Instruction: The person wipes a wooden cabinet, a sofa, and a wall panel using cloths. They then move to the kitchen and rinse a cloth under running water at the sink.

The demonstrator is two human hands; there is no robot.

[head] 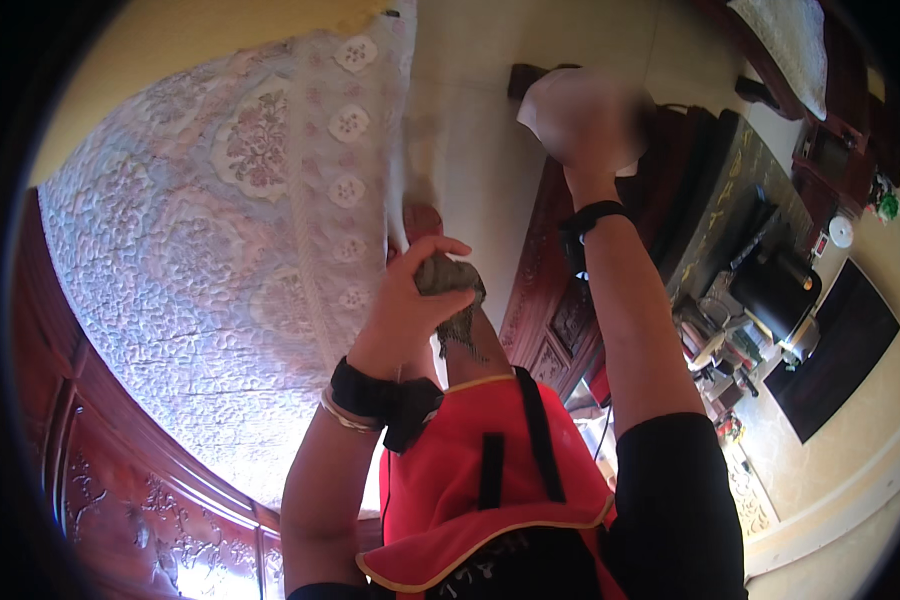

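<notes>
Near the middle of the view, my left hand (412,300) is closed around a bunched grey-green cloth (450,277), part of which hangs down in front of my leg. My right hand (596,139) is raised at the upper right, beside and partly over a pale, whitish thing (555,105), perhaps a cloth or a bowl. That area is blurred, so its exact kind and my finger positions are hard to tell. Both wrists wear black bands, and a red apron (457,465) covers my front.
A bed with a quilted floral cover (195,225) lies at the left, with a carved dark wood frame (157,510). At the right stands a carved wooden cabinet (547,300) with a dark top (727,195) bearing a black appliance (776,289) and several small items. Tiled floor (465,135) runs between them.
</notes>
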